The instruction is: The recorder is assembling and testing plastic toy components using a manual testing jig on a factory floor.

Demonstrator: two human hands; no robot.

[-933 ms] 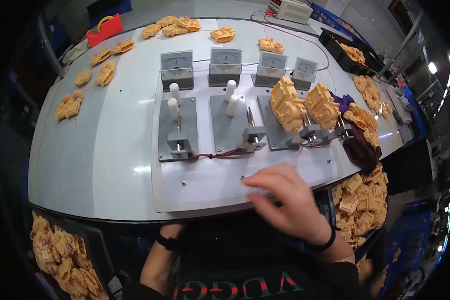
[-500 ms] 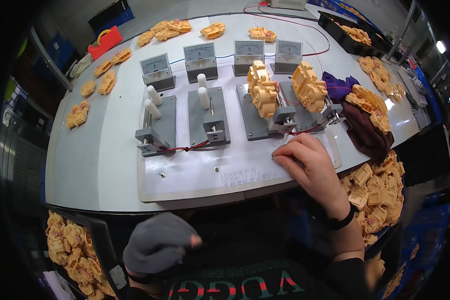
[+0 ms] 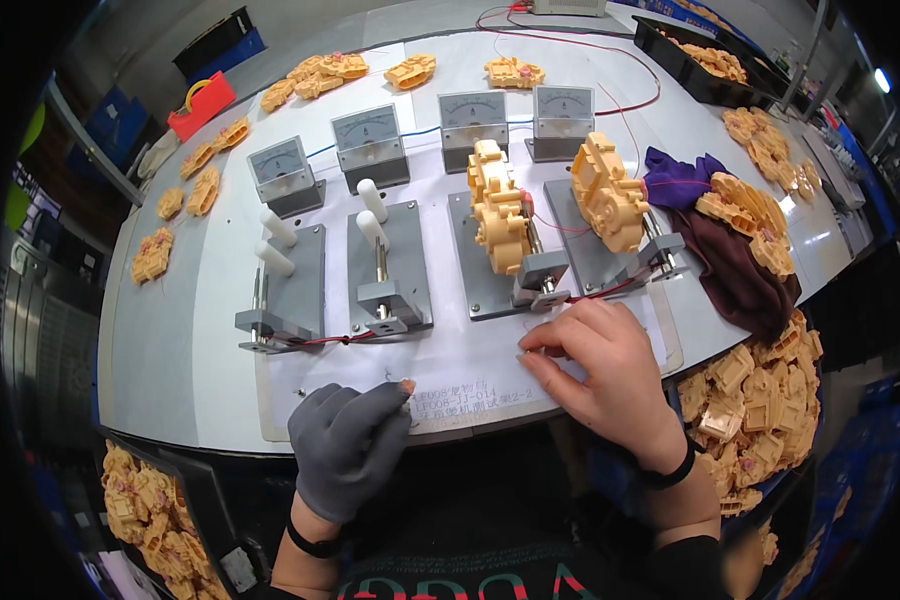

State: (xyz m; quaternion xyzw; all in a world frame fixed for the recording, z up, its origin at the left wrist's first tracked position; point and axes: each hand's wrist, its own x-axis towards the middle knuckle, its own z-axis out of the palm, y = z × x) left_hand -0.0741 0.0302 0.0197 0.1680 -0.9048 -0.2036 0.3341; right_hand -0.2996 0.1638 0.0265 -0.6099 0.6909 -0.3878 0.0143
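The left hand [image 3: 348, 450], in a grey glove [image 3: 335, 475], is half curled at the near edge of the desk [image 3: 200, 330], and whether its folded fingers hold anything cannot be told. The bare right hand [image 3: 605, 380] is released, fingers loosely bent, thumb and forefinger slightly parted, over the front part of a white board [image 3: 460, 355] along that edge. Just beyond it, a beige housing [image 3: 498, 215] sits on a grey stand [image 3: 463, 285], with a second beige housing [image 3: 607, 195] beside it, nearer the desk's right edge.
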